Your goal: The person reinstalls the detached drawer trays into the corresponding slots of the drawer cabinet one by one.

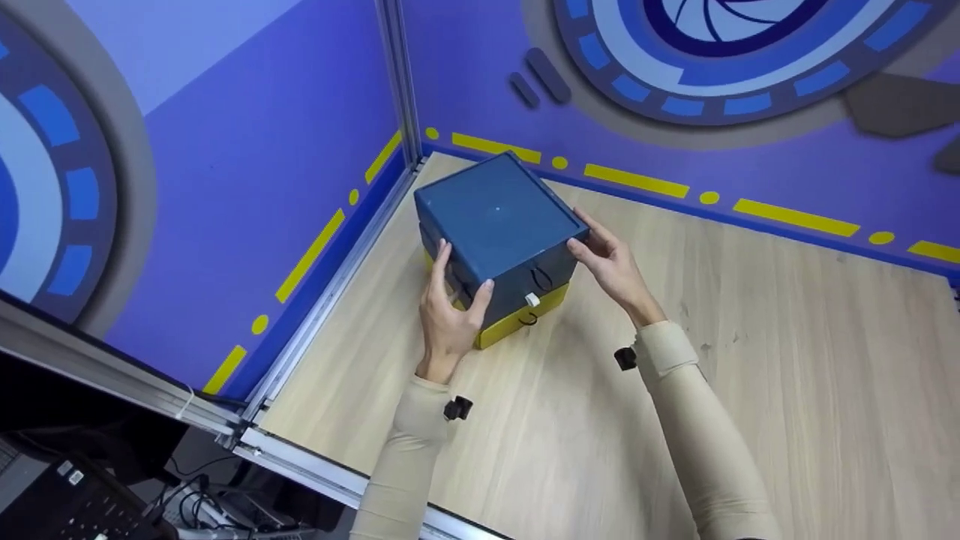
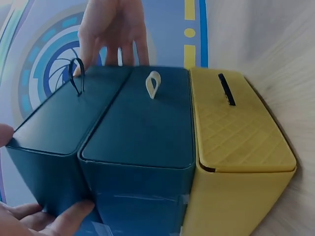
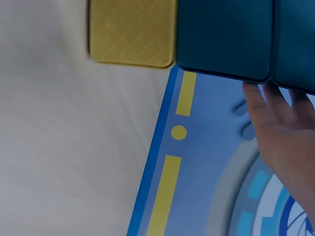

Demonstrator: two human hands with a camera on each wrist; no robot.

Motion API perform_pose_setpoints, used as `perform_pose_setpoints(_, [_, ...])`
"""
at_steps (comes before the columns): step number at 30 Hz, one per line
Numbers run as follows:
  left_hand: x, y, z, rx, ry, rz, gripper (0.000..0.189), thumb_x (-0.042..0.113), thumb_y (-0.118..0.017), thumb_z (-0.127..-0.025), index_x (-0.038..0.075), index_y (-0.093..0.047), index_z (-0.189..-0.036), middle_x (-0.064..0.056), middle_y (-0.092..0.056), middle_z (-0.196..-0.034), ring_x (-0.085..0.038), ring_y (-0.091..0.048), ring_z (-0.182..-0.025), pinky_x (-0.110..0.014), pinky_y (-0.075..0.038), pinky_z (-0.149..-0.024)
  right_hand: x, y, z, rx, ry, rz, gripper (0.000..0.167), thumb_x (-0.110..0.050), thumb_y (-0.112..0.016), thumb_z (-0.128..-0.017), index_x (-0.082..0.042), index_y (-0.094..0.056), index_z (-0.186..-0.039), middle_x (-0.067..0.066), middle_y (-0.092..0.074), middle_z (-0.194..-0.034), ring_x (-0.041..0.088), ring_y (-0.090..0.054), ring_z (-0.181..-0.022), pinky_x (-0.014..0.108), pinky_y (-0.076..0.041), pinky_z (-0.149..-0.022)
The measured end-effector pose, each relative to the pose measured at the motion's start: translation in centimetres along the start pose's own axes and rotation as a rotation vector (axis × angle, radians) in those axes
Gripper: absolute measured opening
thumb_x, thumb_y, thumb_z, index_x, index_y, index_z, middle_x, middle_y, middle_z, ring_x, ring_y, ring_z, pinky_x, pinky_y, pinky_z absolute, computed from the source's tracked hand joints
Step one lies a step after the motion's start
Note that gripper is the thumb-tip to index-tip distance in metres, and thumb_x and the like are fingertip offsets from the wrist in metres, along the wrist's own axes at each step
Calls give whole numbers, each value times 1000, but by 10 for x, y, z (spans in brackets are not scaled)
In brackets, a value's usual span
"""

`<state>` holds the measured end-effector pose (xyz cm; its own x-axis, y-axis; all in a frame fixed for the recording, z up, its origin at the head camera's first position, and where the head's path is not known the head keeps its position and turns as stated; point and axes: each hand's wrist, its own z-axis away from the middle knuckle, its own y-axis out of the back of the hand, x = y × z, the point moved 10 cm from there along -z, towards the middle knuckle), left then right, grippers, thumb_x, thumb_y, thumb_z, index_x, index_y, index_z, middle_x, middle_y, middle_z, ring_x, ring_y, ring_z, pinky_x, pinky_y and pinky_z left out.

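Note:
Three drawer boxes stand stacked: a dark blue top box (image 1: 495, 217), a dark blue middle box (image 2: 142, 130) and a yellow bottom box (image 2: 241, 142) with a quilted front. Small pull loops stick out of their fronts, black on the top and bottom, a white loop (image 1: 532, 299) on the middle. My left hand (image 1: 450, 322) grips the top box at its near left corner, thumb by the front, fingers along the side. Opposite it, my right hand (image 1: 615, 274) holds the right corner, thumb at the front edge; its fingers are partly hidden behind the box.
The stack stands on a wooden table (image 1: 600, 435) near the corner of two purple printed walls (image 1: 262, 135). A metal rail (image 1: 330, 480) runs along the table's edge. Below it, at lower left, are dark equipment (image 1: 75, 495) and cables.

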<state>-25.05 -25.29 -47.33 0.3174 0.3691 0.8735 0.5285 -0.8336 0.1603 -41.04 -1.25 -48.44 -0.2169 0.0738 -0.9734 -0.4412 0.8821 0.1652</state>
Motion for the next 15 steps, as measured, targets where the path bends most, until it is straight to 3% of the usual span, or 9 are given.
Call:
perform_pose_setpoints(5, [-5, -2, -5, -23, -7, 70, 75, 27, -74, -96, 8, -45, -162, -12, -41, -170, -37, -47, -152, -59, -60, -97, -1, 8, 15, 47, 31, 32, 62, -22, -66, -107, -16, -43, -164, 11, -51, -164, 33, -57, -145, 25, -56, -106])
perform_pose_setpoints(11, [-6, -12, -11, -93, -9, 147, 73, 25, -70, -97, 5, -44, -162, -16, -41, -170, -40, -46, -152, -58, -56, -106, -2, 21, 35, 149, 58, 69, 58, -24, -69, -105, -17, -51, -160, 14, -55, -160, 38, -64, -136, 21, -60, -94])
perform_pose_setpoints(15, [-4, -23, -15, -169, -14, 192, 76, 22, -69, -98, 4, -38, -165, -19, -36, -172, -42, -49, -149, -55, -52, -112, -4, 29, 50, 221, 80, 90, 56, -22, -69, -105, -15, -53, -158, 14, -56, -159, 32, -69, -130, 23, -62, -91])
